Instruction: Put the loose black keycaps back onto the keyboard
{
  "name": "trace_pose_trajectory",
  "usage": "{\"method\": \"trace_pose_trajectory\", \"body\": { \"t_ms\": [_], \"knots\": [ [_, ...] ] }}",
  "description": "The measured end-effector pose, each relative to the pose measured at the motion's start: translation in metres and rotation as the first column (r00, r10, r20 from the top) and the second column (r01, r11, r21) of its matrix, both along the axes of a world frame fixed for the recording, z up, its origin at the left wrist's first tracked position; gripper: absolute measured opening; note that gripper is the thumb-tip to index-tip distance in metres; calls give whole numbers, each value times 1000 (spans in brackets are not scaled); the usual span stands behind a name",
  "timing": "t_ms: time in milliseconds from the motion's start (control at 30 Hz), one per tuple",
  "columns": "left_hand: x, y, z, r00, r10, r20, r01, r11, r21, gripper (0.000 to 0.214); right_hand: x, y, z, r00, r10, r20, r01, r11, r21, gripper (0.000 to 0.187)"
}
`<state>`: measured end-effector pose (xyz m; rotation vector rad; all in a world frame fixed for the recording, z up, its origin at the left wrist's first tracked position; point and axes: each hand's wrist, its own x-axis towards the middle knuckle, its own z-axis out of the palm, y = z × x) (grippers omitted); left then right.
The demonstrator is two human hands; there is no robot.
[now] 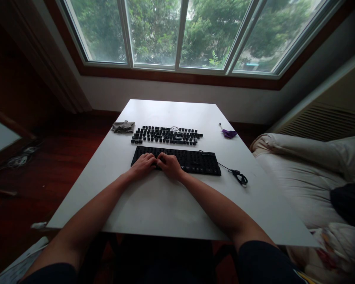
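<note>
A black keyboard base (195, 161) lies on the white table (165, 205). Both hands rest on its left half, close together. My left hand (142, 165) has its fingers curled down onto the base. My right hand (170, 165) is also curled, its fingertips pinched near the left hand's; what they hold, if anything, is too small to make out. Beyond the base, several loose black keycaps (167, 135) are laid out in rows. The keyboard's black cable (239, 176) lies coiled at its right.
A crumpled grey cloth (123, 126) sits at the table's left edge, a small purple tool (228, 133) at the right. A bed with pale bedding (307, 181) stands along the right side. Dark wooden floor (47, 169) lies to the left, windows (180, 35) ahead.
</note>
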<state>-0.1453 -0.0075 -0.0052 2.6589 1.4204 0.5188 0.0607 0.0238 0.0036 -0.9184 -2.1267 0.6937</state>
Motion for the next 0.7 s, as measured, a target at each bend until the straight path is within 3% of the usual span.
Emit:
{"method": "trace_pose_trajectory", "body": {
  "t_ms": [300,433,567,700],
  "knots": [
    [1,0,2,998,24,64,-22,999,-28,15,0,0,-1,995,-58,-85,53,997,-58,21],
    [1,-1,4,995,9,96,-7,1000,-24,17,0,-2,1,997,-34,-69,33,999,-7,18],
    [-2,1,6,991,-24,132,27,999,-19,19,0,-6,4,993,-112,-26,112,993,25,21],
    [-5,1,8,992,-19,128,19,1000,-5,19,-1,-9,5,991,-124,59,114,982,149,23]
  ]
}}
